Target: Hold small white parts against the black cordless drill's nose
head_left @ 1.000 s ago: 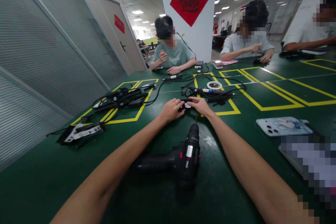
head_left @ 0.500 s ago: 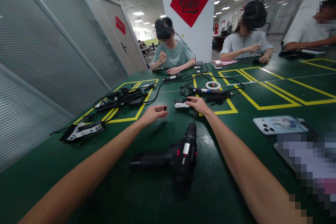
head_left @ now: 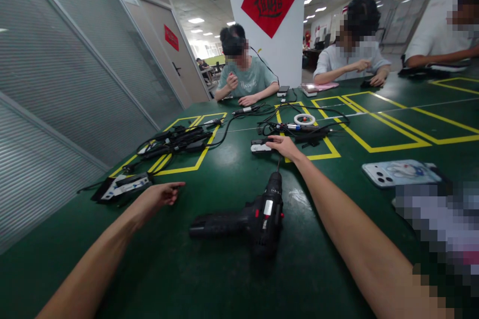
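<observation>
My right hand (head_left: 284, 146) is stretched far forward and rests its fingers on a small black and white part (head_left: 259, 146) on the green table (head_left: 209, 279). My left hand (head_left: 155, 197) hovers low over the table at the left, its fingers pinched on a tiny dark piece I can barely see. A black cordless drill (head_left: 247, 220) lies on its side between my arms, its bit pointing away from me. A flat black and white part (head_left: 121, 186) lies just beyond my left hand.
A tangle of black cables and tools (head_left: 175, 140) lies inside yellow floor-tape boxes. A white tape ring (head_left: 304, 119) sits beyond my right hand. A phone (head_left: 401, 172) lies at the right. Three people sit along the far edge.
My left hand has left the small part and swung back and to the left with a tiny dark piece. My right hand has stayed on the part.
</observation>
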Tool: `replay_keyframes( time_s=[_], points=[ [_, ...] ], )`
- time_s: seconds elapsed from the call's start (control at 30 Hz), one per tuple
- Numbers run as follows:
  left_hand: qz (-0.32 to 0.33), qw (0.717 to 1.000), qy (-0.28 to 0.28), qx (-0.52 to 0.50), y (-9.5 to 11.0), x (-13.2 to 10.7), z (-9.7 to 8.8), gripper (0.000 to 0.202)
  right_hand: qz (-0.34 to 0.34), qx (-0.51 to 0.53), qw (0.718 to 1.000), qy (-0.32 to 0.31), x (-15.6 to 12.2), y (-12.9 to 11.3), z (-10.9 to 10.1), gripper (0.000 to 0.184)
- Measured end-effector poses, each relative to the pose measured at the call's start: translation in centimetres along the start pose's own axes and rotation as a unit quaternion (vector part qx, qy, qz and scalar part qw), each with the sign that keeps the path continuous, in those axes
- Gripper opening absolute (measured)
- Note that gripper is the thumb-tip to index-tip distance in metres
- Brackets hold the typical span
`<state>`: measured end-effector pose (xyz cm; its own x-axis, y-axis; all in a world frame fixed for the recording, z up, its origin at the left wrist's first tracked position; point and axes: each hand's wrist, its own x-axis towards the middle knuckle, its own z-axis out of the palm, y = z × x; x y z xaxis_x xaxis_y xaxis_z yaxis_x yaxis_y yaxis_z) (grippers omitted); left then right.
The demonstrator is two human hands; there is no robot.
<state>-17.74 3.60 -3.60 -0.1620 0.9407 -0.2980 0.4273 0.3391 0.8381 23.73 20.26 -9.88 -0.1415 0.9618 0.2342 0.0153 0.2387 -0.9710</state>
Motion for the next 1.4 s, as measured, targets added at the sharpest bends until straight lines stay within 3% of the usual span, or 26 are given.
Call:
replay_keyframes(
  time_s=[0.1, 0.23, 0.3, 0.6, 0.77, 0.9, 1.0, 1.13, 1.27, 1.33, 1.4],
  points=[
    [0.032, 0.998, 0.048, 0.004, -1.0, -0.1, -1.2, 0.035, -0.01, -0.007, 1.0, 0.0, 0.0, 0.1, 0.0, 0.049],
    [0.104, 0.972, 0.138, 0.161, -1.2, -0.7, -2.5, 0.037, -0.005, 0.005, 1.0, 0.0, -0.2, -0.1, 0.2, 0.052],
    [0.11, 0.956, 0.159, 0.221, -1.2, -0.9, -2.9, 0.037, 0.0, 0.012, 1.0, 0.002, -0.3, -0.2, 0.3, 0.053],
    [0.071, 0.945, 0.157, 0.276, -2.4, 0.2, -3.0, 0.025, 0.003, 0.008, 1.0, 0.003, -0.4, -0.5, 0.3, 0.048],
    [0.049, 0.94, 0.159, 0.299, -2.8, 0.7, -4.1, 0.026, -0.001, -0.007, 1.0, 0.009, -0.5, -0.8, 0.4, 0.046],
    [0.066, 0.942, 0.155, 0.291, -2.9, 0.8, -4.5, 0.024, -0.013, -0.033, 0.999, 0.031, -0.8, -1.0, 0.7, 0.042],
    [0.087, 0.937, 0.174, 0.289, -2.6, 0.5, -3.6, 0.024, -0.013, -0.01, 0.999, 0.027, -0.7, -0.8, 0.8, 0.04],
    [0.125, 0.947, 0.146, 0.257, -0.8, -0.2, -1.2, 0.028, -0.012, 0.047, 0.994, 0.098, -0.1, -0.7, 0.2, 0.04],
    [0.152, 0.959, 0.092, 0.219, 3.5, 0.2, 1.7, 0.036, -0.041, 0.035, 0.974, 0.221, 0.2, -2.7, 0.4, 0.046],
    [0.17, 0.963, 0.081, 0.192, 6.7, 0.8, 3.8, 0.039, -0.055, 0.026, 0.976, 0.207, 0.0, -4.4, 1.5, 0.047],
    [0.203, 0.965, 0.079, 0.146, 10.2, 1.5, 6.6, 0.039, -0.038, 0.056, 0.988, 0.138, -0.3, -6.2, 3.3, 0.046]
  ],
)
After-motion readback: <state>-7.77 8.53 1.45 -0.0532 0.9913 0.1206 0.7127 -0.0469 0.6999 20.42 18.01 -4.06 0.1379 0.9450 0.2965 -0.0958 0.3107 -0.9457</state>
